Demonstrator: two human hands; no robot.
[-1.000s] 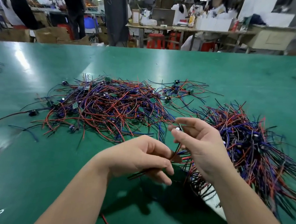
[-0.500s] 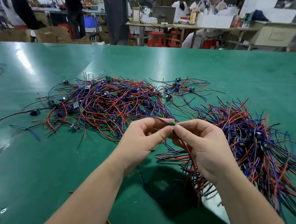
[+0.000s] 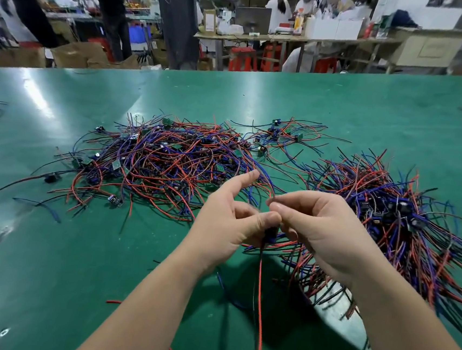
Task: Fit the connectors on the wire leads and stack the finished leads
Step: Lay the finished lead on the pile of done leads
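Note:
My left hand [image 3: 226, 225] and my right hand [image 3: 323, 234] meet above the green table [image 3: 75, 258], both pinching one wire lead [image 3: 261, 296]. A small dark connector [image 3: 271, 232] sits between my left thumb and my right fingers. The lead's red and dark wires hang straight down toward me. My left index finger sticks out, pointing up. A loose tangle of red and blue leads with small circuit boards [image 3: 169, 163] lies beyond my hands. A denser heap of leads [image 3: 394, 227] lies at the right, partly behind my right hand.
A few stray leads [image 3: 284, 136] lie behind the tangle, and single wires [image 3: 38, 204] lie at the left. The table's far edge [image 3: 234, 72] faces a workshop with people, red stools and benches. A white sheet [image 3: 352, 313] peeks from under the right heap.
My hands have dropped slightly toward me. My left index finger has lifted off, and the lead's wires now hang down below my hands instead of trailing to the side.

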